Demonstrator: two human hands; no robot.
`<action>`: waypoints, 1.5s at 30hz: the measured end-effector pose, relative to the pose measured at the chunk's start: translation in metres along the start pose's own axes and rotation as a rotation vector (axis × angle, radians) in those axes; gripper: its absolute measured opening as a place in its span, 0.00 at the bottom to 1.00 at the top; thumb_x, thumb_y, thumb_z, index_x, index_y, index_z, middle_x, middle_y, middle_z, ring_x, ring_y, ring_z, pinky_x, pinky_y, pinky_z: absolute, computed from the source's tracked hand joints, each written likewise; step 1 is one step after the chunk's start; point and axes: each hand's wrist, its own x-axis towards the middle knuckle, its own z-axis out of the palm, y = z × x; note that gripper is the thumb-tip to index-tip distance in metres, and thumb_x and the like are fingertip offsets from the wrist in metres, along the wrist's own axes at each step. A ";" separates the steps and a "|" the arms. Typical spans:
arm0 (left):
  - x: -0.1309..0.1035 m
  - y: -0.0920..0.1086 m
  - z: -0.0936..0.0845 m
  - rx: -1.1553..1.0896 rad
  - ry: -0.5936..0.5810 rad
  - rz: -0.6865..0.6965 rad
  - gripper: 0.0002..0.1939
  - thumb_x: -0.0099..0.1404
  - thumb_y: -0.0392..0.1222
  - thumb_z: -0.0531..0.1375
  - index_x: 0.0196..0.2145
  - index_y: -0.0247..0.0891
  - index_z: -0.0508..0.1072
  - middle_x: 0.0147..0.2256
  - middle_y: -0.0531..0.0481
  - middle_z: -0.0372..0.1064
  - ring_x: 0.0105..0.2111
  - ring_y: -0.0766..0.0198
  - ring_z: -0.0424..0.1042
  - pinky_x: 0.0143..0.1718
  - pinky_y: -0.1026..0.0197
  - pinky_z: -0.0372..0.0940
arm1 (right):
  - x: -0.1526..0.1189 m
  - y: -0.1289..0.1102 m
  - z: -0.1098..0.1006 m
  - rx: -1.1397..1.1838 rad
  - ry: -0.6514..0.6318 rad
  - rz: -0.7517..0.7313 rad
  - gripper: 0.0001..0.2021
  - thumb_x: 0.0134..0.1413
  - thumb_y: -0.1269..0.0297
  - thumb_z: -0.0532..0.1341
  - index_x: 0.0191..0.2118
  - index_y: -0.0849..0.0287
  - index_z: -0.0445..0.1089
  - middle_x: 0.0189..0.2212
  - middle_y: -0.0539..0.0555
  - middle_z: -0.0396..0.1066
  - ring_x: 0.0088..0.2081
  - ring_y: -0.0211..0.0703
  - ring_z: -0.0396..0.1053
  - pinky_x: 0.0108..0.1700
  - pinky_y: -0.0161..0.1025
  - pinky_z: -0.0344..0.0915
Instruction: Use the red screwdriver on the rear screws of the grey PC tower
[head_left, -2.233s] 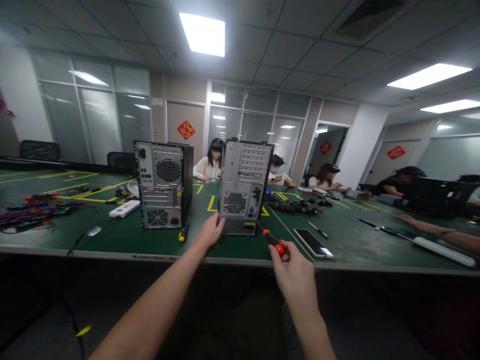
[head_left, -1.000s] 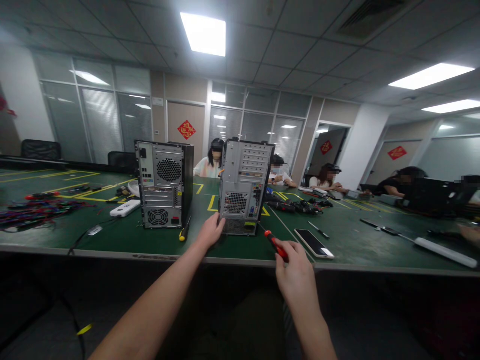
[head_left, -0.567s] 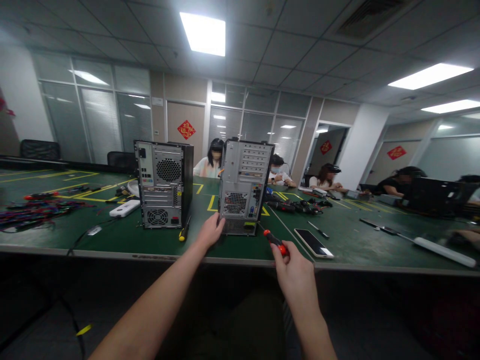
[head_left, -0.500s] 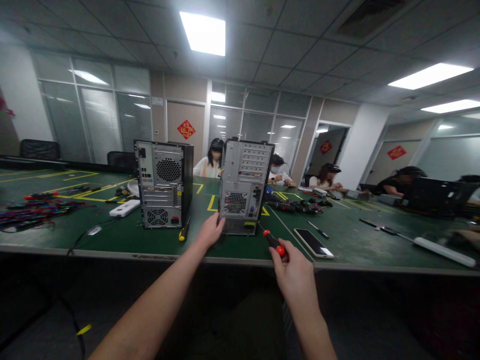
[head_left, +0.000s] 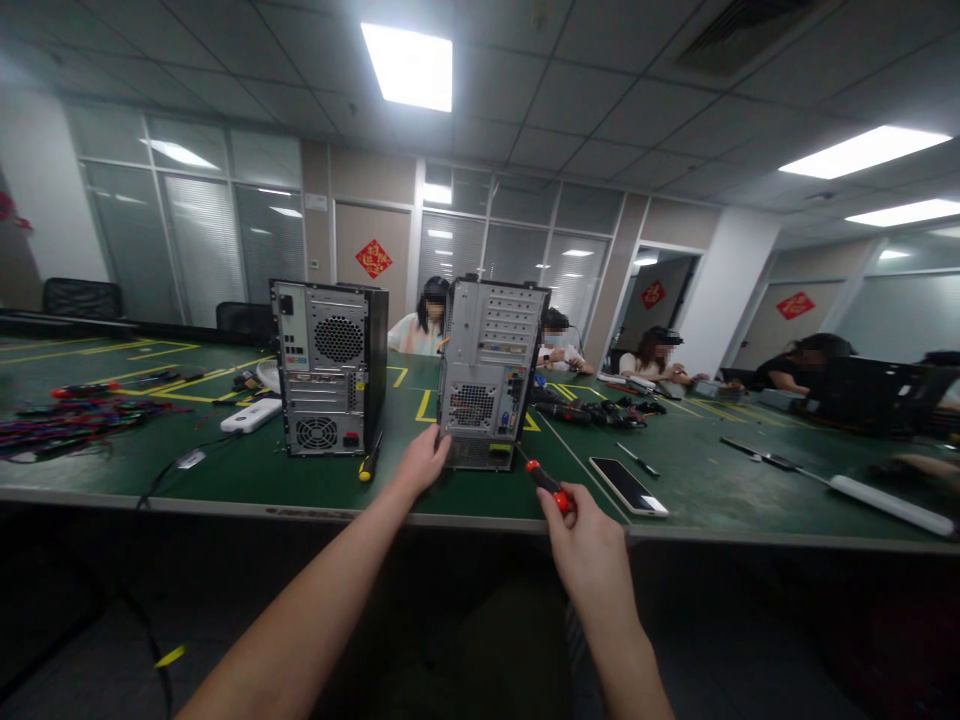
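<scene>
A computer tower (head_left: 480,370) stands upright on the green table (head_left: 457,495), its metal rear panel facing me. My left hand (head_left: 424,462) is at its lower left edge, thumb on the panel side and the other fingers mostly hidden, gripping the case. In my right hand (head_left: 581,520) is a red and black screwdriver (head_left: 547,484), held by the end of its handle. The screwdriver's tip points at the lower right corner of the tower's rear panel; whether it touches a screw is too small to tell.
Left of the tower stands a second computer tower (head_left: 322,370), with a yellow and black screwdriver (head_left: 367,465) beside it. A phone (head_left: 628,487) lies to the right. Farther off are a white power strip (head_left: 251,416), tangled wires (head_left: 67,425) and black cables (head_left: 600,412). Several people sit beyond.
Both hands, the tower and the red and black screwdriver look almost unmoved. At the far right, a person's arm on the table has shifted.
</scene>
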 end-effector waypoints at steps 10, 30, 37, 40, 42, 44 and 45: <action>0.000 0.002 -0.001 0.040 0.005 0.003 0.12 0.76 0.49 0.51 0.42 0.41 0.69 0.41 0.42 0.76 0.42 0.55 0.75 0.42 0.58 0.65 | -0.002 0.006 0.000 -0.063 0.044 -0.181 0.16 0.61 0.64 0.57 0.51 0.57 0.76 0.43 0.58 0.72 0.39 0.48 0.74 0.44 0.44 0.70; 0.000 0.001 0.000 0.033 0.006 0.009 0.12 0.76 0.50 0.50 0.40 0.41 0.67 0.41 0.42 0.75 0.41 0.54 0.74 0.42 0.57 0.64 | -0.002 -0.002 -0.003 -0.071 -0.012 -0.096 0.18 0.63 0.59 0.57 0.53 0.59 0.75 0.38 0.57 0.73 0.36 0.48 0.74 0.41 0.43 0.69; 0.000 0.001 0.001 0.035 0.006 0.014 0.12 0.76 0.49 0.50 0.40 0.41 0.66 0.41 0.42 0.75 0.42 0.54 0.74 0.42 0.57 0.64 | 0.000 0.002 -0.002 -0.113 0.003 -0.111 0.17 0.62 0.66 0.57 0.53 0.57 0.76 0.45 0.59 0.71 0.41 0.48 0.74 0.45 0.43 0.69; 0.000 0.002 0.000 0.028 0.006 0.011 0.12 0.76 0.49 0.50 0.40 0.41 0.67 0.41 0.42 0.75 0.42 0.54 0.74 0.42 0.57 0.64 | 0.000 -0.001 -0.002 -0.077 -0.013 -0.059 0.19 0.65 0.56 0.59 0.54 0.61 0.75 0.39 0.58 0.75 0.37 0.50 0.75 0.43 0.44 0.69; -0.001 0.003 -0.001 0.018 0.009 0.014 0.12 0.76 0.49 0.50 0.40 0.41 0.67 0.41 0.42 0.75 0.42 0.55 0.74 0.42 0.57 0.64 | 0.000 -0.003 -0.002 -0.063 -0.040 0.010 0.21 0.67 0.51 0.58 0.52 0.62 0.74 0.33 0.57 0.76 0.34 0.51 0.75 0.40 0.43 0.68; 0.000 0.002 -0.001 0.017 0.010 0.017 0.12 0.76 0.49 0.50 0.41 0.41 0.68 0.42 0.42 0.75 0.42 0.55 0.74 0.42 0.57 0.65 | 0.000 -0.004 -0.002 -0.055 -0.067 0.065 0.21 0.68 0.49 0.56 0.51 0.61 0.74 0.29 0.55 0.75 0.31 0.51 0.75 0.37 0.43 0.66; 0.000 0.002 0.000 0.021 0.009 0.016 0.12 0.76 0.49 0.50 0.41 0.41 0.68 0.42 0.42 0.75 0.42 0.55 0.74 0.42 0.57 0.65 | 0.000 -0.004 -0.002 -0.052 -0.072 0.075 0.20 0.69 0.50 0.55 0.51 0.61 0.74 0.28 0.55 0.75 0.31 0.50 0.75 0.37 0.42 0.66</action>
